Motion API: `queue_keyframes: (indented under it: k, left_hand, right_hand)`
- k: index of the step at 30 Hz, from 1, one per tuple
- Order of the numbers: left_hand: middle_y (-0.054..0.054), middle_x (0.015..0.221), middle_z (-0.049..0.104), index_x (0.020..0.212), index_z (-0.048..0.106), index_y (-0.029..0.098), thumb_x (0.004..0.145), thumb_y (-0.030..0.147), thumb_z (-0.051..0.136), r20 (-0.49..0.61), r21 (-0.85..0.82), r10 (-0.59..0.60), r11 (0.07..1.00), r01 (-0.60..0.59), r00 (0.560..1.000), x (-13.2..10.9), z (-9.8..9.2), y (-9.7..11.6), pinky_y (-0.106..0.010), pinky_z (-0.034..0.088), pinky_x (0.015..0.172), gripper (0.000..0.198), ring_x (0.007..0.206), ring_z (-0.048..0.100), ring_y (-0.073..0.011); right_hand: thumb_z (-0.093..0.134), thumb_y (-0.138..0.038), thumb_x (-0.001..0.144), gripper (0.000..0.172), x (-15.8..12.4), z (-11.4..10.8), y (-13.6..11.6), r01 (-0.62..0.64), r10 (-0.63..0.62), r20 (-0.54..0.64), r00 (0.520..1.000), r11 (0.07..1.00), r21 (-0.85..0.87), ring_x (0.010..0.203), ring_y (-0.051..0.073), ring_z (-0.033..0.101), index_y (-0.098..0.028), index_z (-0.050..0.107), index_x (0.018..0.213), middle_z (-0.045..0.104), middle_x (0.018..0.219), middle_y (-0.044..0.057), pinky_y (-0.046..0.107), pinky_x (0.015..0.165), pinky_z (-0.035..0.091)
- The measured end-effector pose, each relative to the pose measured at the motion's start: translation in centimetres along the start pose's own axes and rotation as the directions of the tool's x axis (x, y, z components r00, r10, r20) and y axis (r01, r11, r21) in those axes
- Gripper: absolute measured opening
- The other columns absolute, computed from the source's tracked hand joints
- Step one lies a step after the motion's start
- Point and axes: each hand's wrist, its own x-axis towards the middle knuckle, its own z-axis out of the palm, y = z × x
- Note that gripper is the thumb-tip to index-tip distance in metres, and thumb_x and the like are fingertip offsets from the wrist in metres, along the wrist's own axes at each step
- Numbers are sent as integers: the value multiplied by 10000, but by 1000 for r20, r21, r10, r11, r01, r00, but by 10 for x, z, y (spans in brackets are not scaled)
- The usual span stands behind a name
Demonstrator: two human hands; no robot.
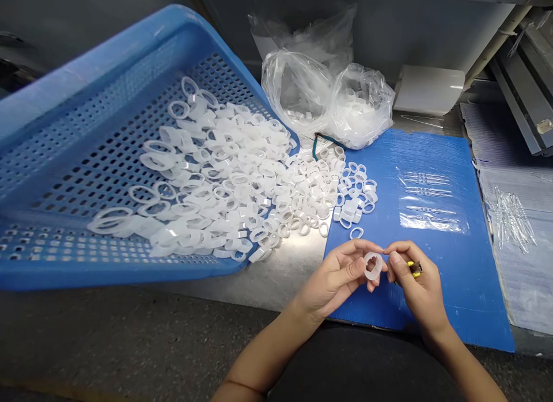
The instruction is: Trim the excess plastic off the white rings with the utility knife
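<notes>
1. Head view: a steel worktop (268, 281) ran across the scene and carried everything, with a dark floor or lap area showing along its near side.
2. A blue perforated tray (108, 62) filled the left side, lying at an angle, its corner pointing toward the mat. That angle probably kept its load within easy reach.
3. A blue mat (469, 287) lay to the right of the tray, directly in front of the person, giving the hands a plain surface to work over.
4. Clear plastic bags (360, 108) sat behind the mat, with more white rings visible inside.
5. A heap of white plastic rings (242, 171) covered the tray and spread over the worktop onto the mat's corner, well beyond the hands.
6. Clear strips (427, 200) lay in rows on the mat, away from the heap.
7. The left hand (334, 278) was partly closed, pinching a single ring (373, 266) up off the mat, its hole facing the camera.
8. The right hand (421, 287) was curled around a small yellow-and-black tool (413, 268), its fingertips (391, 255) meeting the ring's edge.
</notes>
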Motion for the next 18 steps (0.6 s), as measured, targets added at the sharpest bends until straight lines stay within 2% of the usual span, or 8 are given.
queue_keyframes:
  k: [6, 9, 12, 18]
  left_hand:
    - [-26, 767, 622, 935, 653, 155, 764, 297, 764, 13, 5, 8, 1000, -8, 1000, 0, 1, 0, -197, 459, 574, 248, 625, 586, -101]
    - [-17, 758, 612, 934, 649, 157, 775, 270, 755, 21, 25, 28, 999, -28, 999, -1, 2, 0, -190, 466, 582, 222, 644, 596, -102]
    - [-12, 770, 606, 938, 657, 164, 782, 247, 748, 18, 70, 87, 994, -88, 996, -1, 2, 0, -193, 474, 612, 199, 668, 598, -99]
    - [-21, 812, 615, 946, 665, 172, 768, 285, 760, -38, 240, 202, 953, -187, 979, -4, 2, -2, -212, 482, 656, 232, 703, 582, -107]
  right_hand:
    - [504, -301, 931, 146, 1, 1, -1, -1, 1, -7, 1000, 1000, -11, 470, 111, 494, -205, 603, 883, 519, 523, -60, 209, 474, 374]
    - [495, -256, 911, 121, 0, 0, -3, 18, -20, -23, 1000, 998, -58, 426, 98, 413, -207, 565, 826, 439, 499, -82, 203, 436, 329]
    - [462, -196, 886, 139, -1, -1, -6, 78, -81, -19, 997, 988, -132, 404, 88, 342, -214, 520, 761, 374, 493, -92, 198, 411, 287]
    - [416, -145, 846, 192, 0, -2, -11, 213, -211, 34, 977, 954, -212, 377, 80, 337, -221, 459, 675, 363, 479, -86, 202, 396, 282]
